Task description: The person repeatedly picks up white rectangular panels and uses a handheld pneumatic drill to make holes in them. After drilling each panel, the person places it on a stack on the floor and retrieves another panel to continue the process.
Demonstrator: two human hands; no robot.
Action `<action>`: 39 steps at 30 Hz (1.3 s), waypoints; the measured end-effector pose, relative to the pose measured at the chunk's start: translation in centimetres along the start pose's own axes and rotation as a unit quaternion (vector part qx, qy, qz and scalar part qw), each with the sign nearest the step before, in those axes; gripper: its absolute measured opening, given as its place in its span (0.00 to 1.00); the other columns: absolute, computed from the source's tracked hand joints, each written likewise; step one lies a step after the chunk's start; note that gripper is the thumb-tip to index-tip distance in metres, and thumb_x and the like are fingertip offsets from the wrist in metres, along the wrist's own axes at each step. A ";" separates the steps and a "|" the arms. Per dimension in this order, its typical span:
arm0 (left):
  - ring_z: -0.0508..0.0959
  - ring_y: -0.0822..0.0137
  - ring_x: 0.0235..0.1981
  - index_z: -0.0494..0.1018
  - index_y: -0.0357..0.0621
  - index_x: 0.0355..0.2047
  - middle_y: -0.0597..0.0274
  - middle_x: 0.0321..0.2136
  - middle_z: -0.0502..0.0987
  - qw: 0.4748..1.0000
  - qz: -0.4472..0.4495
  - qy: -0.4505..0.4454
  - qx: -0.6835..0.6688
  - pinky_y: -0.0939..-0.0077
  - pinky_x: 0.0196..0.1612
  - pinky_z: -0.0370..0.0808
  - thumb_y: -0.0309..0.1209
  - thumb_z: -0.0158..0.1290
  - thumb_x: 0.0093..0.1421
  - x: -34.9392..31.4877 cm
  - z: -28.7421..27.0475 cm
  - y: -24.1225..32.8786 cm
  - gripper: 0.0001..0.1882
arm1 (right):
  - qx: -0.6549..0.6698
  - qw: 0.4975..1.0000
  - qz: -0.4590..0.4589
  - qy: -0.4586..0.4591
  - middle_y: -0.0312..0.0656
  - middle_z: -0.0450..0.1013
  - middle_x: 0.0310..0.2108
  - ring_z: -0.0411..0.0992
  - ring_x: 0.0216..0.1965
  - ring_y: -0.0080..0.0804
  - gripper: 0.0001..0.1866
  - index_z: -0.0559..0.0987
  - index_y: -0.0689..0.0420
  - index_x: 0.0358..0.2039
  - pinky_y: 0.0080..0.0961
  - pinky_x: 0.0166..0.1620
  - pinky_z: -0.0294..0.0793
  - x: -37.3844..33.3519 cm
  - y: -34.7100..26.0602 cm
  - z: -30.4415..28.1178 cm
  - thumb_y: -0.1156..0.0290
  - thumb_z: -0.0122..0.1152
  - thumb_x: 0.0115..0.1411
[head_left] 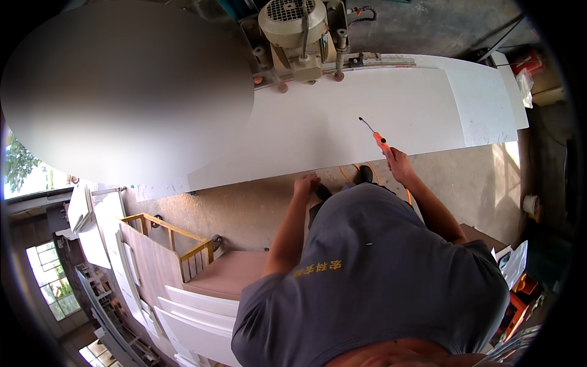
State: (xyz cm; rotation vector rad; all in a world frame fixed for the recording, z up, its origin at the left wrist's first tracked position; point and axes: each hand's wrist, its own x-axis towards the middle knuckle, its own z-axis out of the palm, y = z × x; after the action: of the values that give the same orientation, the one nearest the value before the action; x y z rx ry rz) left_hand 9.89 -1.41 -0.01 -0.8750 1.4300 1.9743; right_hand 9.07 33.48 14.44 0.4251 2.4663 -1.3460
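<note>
An orange air blow gun (pixel 379 139) with a thin metal nozzle and a black tip is gripped in my right hand (pixel 399 165). It points up and away over the near part of a long white panel (pixel 403 98), its tip apart from the machine. My left hand (pixel 307 183) is down by the panel's near edge, fingers curled in, with nothing visible in them. An orange hose (pixel 344 174) runs below the edge, near my shoes.
A machine with a round motor (pixel 292 21) stands over the panel's far side. Behind me on the left are a yellow-framed cart (pixel 166 226), a brown board (pixel 223 275) and stacked white boards (pixel 195 324). A blurred patch hides the upper left.
</note>
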 end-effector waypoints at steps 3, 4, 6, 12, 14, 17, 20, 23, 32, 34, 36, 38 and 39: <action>0.78 0.64 0.24 0.75 0.33 0.33 0.55 0.26 0.78 0.997 -0.019 0.020 0.076 0.76 0.25 0.75 0.31 0.53 0.58 -2.0 -1.8 -1.0 0.11 | -0.005 1.000 0.008 -0.002 0.35 0.63 0.16 0.63 0.18 0.22 0.21 0.73 0.62 0.35 0.24 0.24 0.64 -0.6 -0.3 0.9 0.56 0.41 0.67; 0.79 0.64 0.25 0.75 0.33 0.34 0.55 0.26 0.78 0.994 -0.028 0.034 0.097 0.75 0.27 0.76 0.31 0.53 0.57 -2.7 -2.5 -1.4 0.11 | -0.010 1.000 0.010 -0.004 0.35 0.63 0.16 0.63 0.18 0.22 0.21 0.73 0.62 0.35 0.24 0.24 0.64 -0.9 -0.5 1.1 0.55 0.41 0.67; 0.79 0.63 0.26 0.75 0.34 0.37 0.53 0.28 0.78 0.996 -0.047 0.026 0.075 0.74 0.29 0.76 0.30 0.52 0.57 -2.6 -5.5 -3.4 0.11 | -0.050 0.999 0.010 -0.011 0.37 0.65 0.17 0.64 0.20 0.24 0.22 0.73 0.62 0.35 0.27 0.26 0.65 -1.4 -1.0 1.7 0.54 0.41 0.67; 0.79 0.62 0.29 0.73 0.35 0.39 0.52 0.32 0.78 0.996 0.012 -0.041 0.073 0.72 0.31 0.77 0.30 0.52 0.57 0.3 -13.5 -10.2 0.13 | -0.117 0.990 -0.022 -0.080 0.45 0.69 0.22 0.68 0.25 0.35 0.25 0.73 0.63 0.36 0.34 0.33 0.68 -1.7 -5.2 5.6 0.50 0.42 0.65; 0.78 0.63 0.28 0.73 0.36 0.38 0.53 0.31 0.77 0.986 0.124 -0.035 0.108 0.72 0.30 0.76 0.30 0.52 0.57 1.9 -16.6 -13.8 0.12 | -0.119 0.980 -0.090 -0.131 0.47 0.70 0.24 0.68 0.27 0.38 0.26 0.73 0.63 0.36 0.35 0.34 0.68 -0.1 -9.8 9.7 0.49 0.42 0.65; 0.78 0.64 0.26 0.73 0.37 0.37 0.56 0.27 0.76 0.996 0.048 0.019 0.077 0.73 0.28 0.75 0.30 0.52 0.56 0.5 -13.6 -8.0 0.11 | -0.164 0.966 -0.121 -0.160 0.49 0.72 0.26 0.70 0.30 0.44 0.28 0.73 0.63 0.34 0.37 0.37 0.67 2.0 -17.8 14.4 0.47 0.39 0.65; 0.77 0.66 0.24 0.73 0.37 0.36 0.58 0.24 0.75 0.999 0.030 0.025 0.037 0.74 0.26 0.75 0.30 0.53 0.56 -0.2 -12.2 -4.3 0.10 | -0.153 0.932 -0.136 -0.298 0.50 0.72 0.25 0.71 0.31 0.47 0.30 0.73 0.65 0.31 0.39 0.38 0.67 3.4 -24.1 18.0 0.46 0.38 0.64; 0.77 0.67 0.23 0.72 0.37 0.35 0.60 0.23 0.75 0.999 0.034 0.018 -0.021 0.75 0.25 0.74 0.31 0.53 0.56 -0.5 -11.9 -2.5 0.10 | -0.137 0.949 -0.191 -0.211 0.48 0.69 0.20 0.69 0.25 0.43 0.33 0.72 0.65 0.27 0.38 0.34 0.67 3.5 -26.8 19.7 0.42 0.40 0.63; 0.78 0.68 0.26 0.72 0.38 0.33 0.60 0.26 0.77 1.000 -0.007 0.000 -0.014 0.76 0.29 0.74 0.33 0.51 0.58 -0.9 -6.0 -0.4 0.10 | -0.172 0.951 0.097 -0.239 0.37 0.68 0.18 0.64 0.17 0.25 0.35 0.76 0.57 0.34 0.26 0.21 0.63 7.1 -16.4 1.7 0.33 0.43 0.57; 0.78 0.68 0.27 0.73 0.39 0.32 0.59 0.27 0.78 0.999 -0.016 -0.026 0.013 0.76 0.30 0.74 0.33 0.51 0.58 -0.4 -4.8 0.1 0.09 | -0.168 0.946 0.125 -0.247 0.33 0.65 0.15 0.62 0.15 0.19 0.26 0.76 0.54 0.40 0.22 0.18 0.59 3.6 -16.1 -4.0 0.43 0.42 0.63; 0.78 0.67 0.28 0.74 0.39 0.32 0.59 0.28 0.79 0.999 -0.025 -0.009 0.043 0.76 0.30 0.74 0.33 0.51 0.58 -0.8 -3.2 1.3 0.09 | -0.153 0.977 0.132 -0.070 0.31 0.65 0.15 0.62 0.14 0.17 0.23 0.75 0.52 0.45 0.18 0.16 0.59 3.1 -11.6 -8.2 0.48 0.42 0.65; 0.78 0.66 0.28 0.74 0.40 0.33 0.59 0.29 0.79 0.998 -0.036 0.009 0.056 0.74 0.31 0.75 0.33 0.51 0.58 -0.3 -1.5 2.3 0.09 | -0.078 0.948 0.202 -0.232 0.33 0.67 0.16 0.63 0.14 0.18 0.24 0.75 0.54 0.45 0.18 0.16 0.61 2.3 -8.6 -14.7 0.47 0.41 0.65; 0.78 0.66 0.29 0.74 0.40 0.34 0.58 0.29 0.79 0.997 -0.045 0.021 0.054 0.73 0.31 0.75 0.32 0.51 0.58 -0.1 -0.9 2.4 0.09 | -0.112 0.958 0.225 -0.141 0.33 0.66 0.15 0.63 0.14 0.18 0.24 0.75 0.55 0.44 0.18 0.16 0.61 2.1 -6.5 -17.0 0.47 0.41 0.65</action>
State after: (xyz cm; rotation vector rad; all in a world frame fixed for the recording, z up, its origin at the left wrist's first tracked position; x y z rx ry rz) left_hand 8.34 -2.98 1.28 -0.9204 1.4815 1.8048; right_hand 2.60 44.75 27.37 0.6414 2.0887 -0.8661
